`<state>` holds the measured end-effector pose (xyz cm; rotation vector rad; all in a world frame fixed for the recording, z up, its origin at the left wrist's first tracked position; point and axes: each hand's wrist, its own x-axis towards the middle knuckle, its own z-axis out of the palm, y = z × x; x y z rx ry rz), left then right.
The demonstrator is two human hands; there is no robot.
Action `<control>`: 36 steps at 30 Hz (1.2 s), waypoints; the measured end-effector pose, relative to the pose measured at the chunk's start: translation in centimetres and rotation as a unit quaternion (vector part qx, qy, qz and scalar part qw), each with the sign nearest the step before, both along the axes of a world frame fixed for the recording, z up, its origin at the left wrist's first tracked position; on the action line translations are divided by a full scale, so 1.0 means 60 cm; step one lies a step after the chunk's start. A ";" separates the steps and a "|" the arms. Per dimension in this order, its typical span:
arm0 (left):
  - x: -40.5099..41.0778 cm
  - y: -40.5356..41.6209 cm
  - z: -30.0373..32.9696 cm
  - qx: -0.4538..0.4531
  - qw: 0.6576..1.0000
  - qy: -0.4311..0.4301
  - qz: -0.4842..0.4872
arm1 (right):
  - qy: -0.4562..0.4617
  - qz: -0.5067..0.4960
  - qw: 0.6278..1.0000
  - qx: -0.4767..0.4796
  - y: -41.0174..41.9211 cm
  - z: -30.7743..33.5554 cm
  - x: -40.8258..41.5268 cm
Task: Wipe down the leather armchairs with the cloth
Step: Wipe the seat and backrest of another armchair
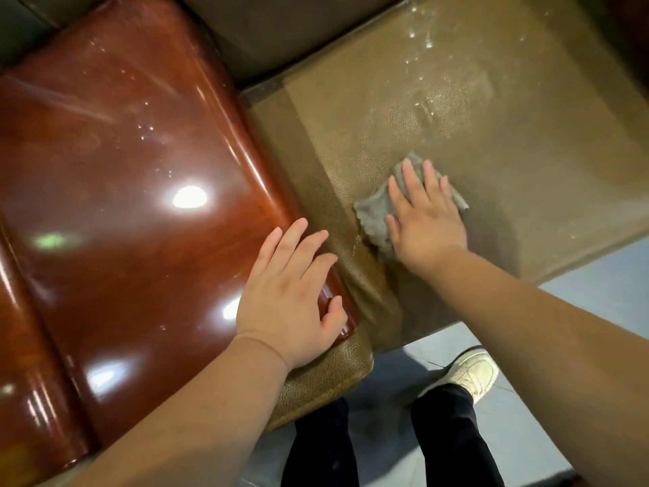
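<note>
Right hand (426,219), fingers straight and slightly spread, pressing grey cloth (375,209) flat on olive leather seat cushion (526,135), right of centre. Left hand (286,290), fingers relaxed, holding nothing, resting on glossy wooden armrest (123,152) at centre. Wet streaks (421,100) up-frame, beyond right fingertips; right hand nearer.

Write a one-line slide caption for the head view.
Right hand presses a grey cloth flat on the olive leather seat; left hand rests on the glossy wooden armrest.
</note>
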<state>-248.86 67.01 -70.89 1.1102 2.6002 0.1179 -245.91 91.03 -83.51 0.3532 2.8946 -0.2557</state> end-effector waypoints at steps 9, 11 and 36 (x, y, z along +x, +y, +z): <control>0.002 -0.005 -0.004 0.009 1.000 0.007 -0.004 | 0.024 0.122 0.992 0.005 0.064 -0.004 0.136; 0.001 -0.004 -0.004 0.007 1.000 0.004 -0.001 | 0.009 -0.038 0.999 0.003 0.070 0.005 0.099; 0.007 0.006 -0.003 -0.022 0.999 0.026 -0.002 | -0.043 -0.147 0.988 0.025 0.167 0.009 0.192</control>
